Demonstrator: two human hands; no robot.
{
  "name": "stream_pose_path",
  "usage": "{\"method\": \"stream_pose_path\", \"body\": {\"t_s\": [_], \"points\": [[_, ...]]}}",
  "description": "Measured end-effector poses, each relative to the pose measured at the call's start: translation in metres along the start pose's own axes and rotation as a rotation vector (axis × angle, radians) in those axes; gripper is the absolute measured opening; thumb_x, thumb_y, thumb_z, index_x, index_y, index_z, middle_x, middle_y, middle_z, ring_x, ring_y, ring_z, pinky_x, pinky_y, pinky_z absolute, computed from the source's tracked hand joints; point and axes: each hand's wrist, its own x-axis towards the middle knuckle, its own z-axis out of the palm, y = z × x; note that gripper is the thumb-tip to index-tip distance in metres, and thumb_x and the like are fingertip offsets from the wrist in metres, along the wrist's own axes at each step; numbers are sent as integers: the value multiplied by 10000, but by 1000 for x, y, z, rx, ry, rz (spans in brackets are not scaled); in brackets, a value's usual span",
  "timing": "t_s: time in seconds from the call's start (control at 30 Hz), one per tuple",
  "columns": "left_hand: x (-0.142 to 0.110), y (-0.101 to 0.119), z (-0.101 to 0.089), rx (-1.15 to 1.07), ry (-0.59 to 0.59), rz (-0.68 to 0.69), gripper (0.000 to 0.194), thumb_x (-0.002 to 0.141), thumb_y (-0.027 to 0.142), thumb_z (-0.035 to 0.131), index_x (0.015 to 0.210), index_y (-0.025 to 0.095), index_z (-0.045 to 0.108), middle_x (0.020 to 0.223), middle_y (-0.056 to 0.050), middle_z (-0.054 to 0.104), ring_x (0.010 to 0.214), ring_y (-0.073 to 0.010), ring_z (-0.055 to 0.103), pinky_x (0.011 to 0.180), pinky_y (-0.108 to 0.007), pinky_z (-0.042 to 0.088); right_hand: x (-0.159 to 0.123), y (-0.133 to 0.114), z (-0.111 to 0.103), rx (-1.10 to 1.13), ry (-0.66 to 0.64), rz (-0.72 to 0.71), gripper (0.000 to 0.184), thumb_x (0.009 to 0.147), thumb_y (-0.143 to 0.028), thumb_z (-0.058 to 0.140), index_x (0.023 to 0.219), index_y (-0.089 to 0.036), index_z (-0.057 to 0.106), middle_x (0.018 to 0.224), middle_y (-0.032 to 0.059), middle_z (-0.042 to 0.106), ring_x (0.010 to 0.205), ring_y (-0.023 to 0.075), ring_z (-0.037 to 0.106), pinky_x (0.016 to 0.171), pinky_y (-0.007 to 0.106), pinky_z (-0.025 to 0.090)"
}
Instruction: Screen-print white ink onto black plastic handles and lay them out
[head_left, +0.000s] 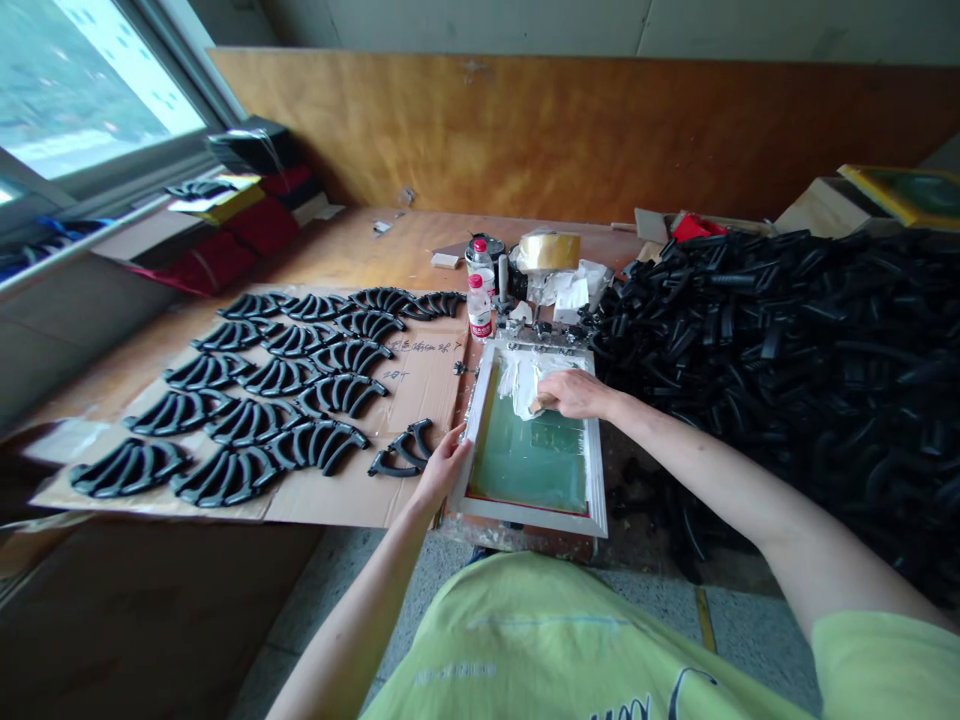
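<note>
A screen-printing frame [598, 470] with silver metal edges and green mesh lies in front of me, hinged to a metal clamp at its far end. White ink [517, 385] is smeared over the mesh's far part. My right hand [574, 393] is closed around a small squeegee [541, 402], pressed to the mesh at the ink's near edge; most of the squeegee is hidden by the fingers. My left hand [448, 462] grips the frame's left edge. Just left of it, a few curved black plastic handles [405, 452] lie on cardboard.
Rows of black curved handles [255, 425] cover the cardboard sheet [420, 375] at left. A large heap of black parts [750, 350] fills the right side. Behind the frame stand red-capped bottles [480, 310], a tape roll [550, 252] and a can. A wooden board [525, 140] backs the table.
</note>
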Motion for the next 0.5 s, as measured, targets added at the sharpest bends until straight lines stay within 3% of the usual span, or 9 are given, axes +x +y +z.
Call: {"method": "stream_pose_path", "body": {"t_s": [0.13, 0.27, 0.37, 0.5], "points": [[-1, 3, -2, -11, -1, -17, 726, 742, 557, 639, 1352, 184, 515, 869, -40, 687, 731, -161, 623, 651, -243, 466, -1, -8, 18, -38, 211, 102, 148, 811, -102, 518, 850, -165, 647, 861, 81, 655, 876, 216, 561, 739, 295, 400], [-2, 6, -2, -36, -13, -13, 749, 729, 572, 647, 1349, 174, 514, 886, -59, 703, 725, -170, 631, 635, -248, 467, -21, -17, 33, 12, 256, -24, 167, 850, -137, 518, 942, -143, 658, 932, 101, 669, 924, 225, 569, 837, 323, 422], [-5, 13, -2, -34, -18, -29, 760, 727, 571, 648, 1355, 168, 503, 875, -57, 699, 724, -170, 630, 626, -246, 466, -10, -10, 21, 55, 258, 57, 167, 872, -243, 568, 996, -188, 665, 923, 72, 682, 887, 217, 594, 809, 315, 436], [-15, 41, -10, -31, -67, -35, 798, 726, 560, 664, 1399, 187, 452, 806, -20, 682, 680, -151, 609, 589, -222, 445, 32, 13, -11, 38, 305, 353, 516, 835, -291, 637, 1336, -297, 513, 1064, 47, 684, 907, 227, 617, 798, 316, 446]]}}
